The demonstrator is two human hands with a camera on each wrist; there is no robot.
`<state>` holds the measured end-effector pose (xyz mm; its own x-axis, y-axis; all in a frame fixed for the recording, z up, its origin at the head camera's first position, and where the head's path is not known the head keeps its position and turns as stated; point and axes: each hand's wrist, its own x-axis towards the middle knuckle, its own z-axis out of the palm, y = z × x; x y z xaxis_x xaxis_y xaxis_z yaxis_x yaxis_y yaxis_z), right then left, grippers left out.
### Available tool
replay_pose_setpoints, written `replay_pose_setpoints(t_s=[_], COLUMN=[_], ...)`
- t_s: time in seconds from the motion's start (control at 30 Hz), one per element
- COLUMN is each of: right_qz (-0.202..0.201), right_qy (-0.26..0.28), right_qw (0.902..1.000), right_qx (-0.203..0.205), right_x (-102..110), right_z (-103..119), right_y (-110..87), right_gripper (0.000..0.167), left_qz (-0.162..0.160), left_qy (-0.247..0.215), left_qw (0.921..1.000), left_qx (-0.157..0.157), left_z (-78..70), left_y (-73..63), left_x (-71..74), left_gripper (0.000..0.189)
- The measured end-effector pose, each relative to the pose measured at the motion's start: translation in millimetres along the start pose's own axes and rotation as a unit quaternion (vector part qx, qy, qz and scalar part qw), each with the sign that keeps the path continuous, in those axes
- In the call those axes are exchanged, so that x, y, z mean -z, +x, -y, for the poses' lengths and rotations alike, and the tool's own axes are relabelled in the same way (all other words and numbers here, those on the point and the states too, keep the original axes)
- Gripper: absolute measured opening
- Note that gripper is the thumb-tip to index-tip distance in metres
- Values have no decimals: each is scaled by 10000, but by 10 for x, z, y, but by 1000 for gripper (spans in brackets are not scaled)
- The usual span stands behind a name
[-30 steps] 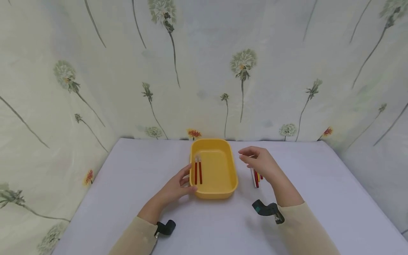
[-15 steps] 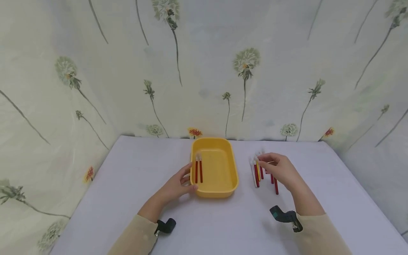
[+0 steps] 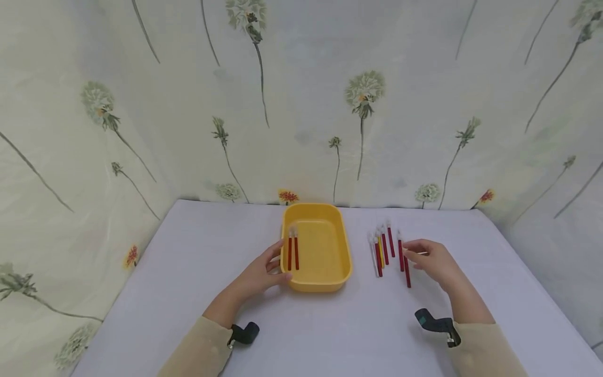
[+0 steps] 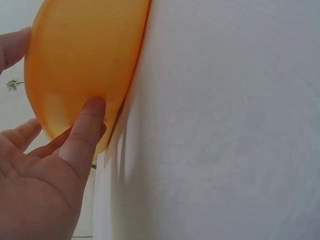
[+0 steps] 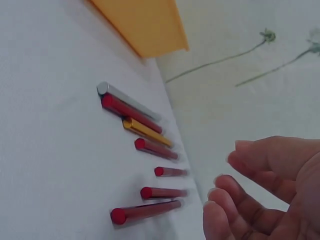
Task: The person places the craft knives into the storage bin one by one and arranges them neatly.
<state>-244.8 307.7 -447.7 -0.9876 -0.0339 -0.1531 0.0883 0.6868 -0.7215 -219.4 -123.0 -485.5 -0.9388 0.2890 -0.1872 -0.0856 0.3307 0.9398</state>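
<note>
My left hand (image 3: 256, 275) rests its fingertips against the outer wall of a yellow tray (image 3: 348, 262), at the near left side. Fingers touching the tray wall (image 4: 90, 50) also show in the left wrist view. Inside the tray, two slim red pens (image 3: 297, 254) with pale clear ends lie side by side. Over on the right, my right hand (image 3: 435, 262) hovers with thumb and fingers apart, fingertips close to the rightmost red pen (image 3: 407, 275). That pen (image 5: 145, 212) lies on the table in the right wrist view, with the right hand (image 5: 265, 190) beyond it holding nothing.
Left of the right hand, several more pens lie in a loose row: a silver-white pen (image 3: 373, 256), a yellow pen (image 3: 380, 251) and several red ones. A white cloth covers the table (image 3: 330, 335). Dandelion-patterned fabric (image 3: 301, 104) stands behind.
My right hand has moved right and nearer to me, from beside the tray across the row of pens to its right end, uncovering the row. The left hand has stayed at the tray.
</note>
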Motion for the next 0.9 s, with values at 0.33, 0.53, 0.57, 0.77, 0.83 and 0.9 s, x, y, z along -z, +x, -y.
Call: replay_pose_setpoints(t_s=[0.33, 0.53, 0.57, 0.77, 0.83, 0.9], right_qz=[46, 111, 132, 72, 14, -28], right_qy=[-73, -79, -75, -105, -147, -213], right_qw=[9999, 9993, 9992, 9993, 9993, 9993], right_qx=[-133, -347, -366, -365, -330, -313], right_x=[-21, -25, -26, -62, -78, -91], right_z=[-189, -261, -272, -327, -335, -338], right_y=[91, 176, 194, 239, 236, 232], right_gripper=[38, 37, 37, 36, 35, 35], left_qz=[-4, 15, 5, -8, -6, 3], left_qy=[-14, -59, -59, -58, -54, -56], left_qw=[10000, 10000, 10000, 10000, 10000, 10000], left_qx=[-1, -26, -21, -3, 2, 2], left_z=[-24, -46, -48, -43, -37, -30], left_y=[0, -9, -10, -8, -4, 0], left_x=[8, 3, 3, 4, 5, 6], left_gripper=[96, 95, 96, 96, 96, 96])
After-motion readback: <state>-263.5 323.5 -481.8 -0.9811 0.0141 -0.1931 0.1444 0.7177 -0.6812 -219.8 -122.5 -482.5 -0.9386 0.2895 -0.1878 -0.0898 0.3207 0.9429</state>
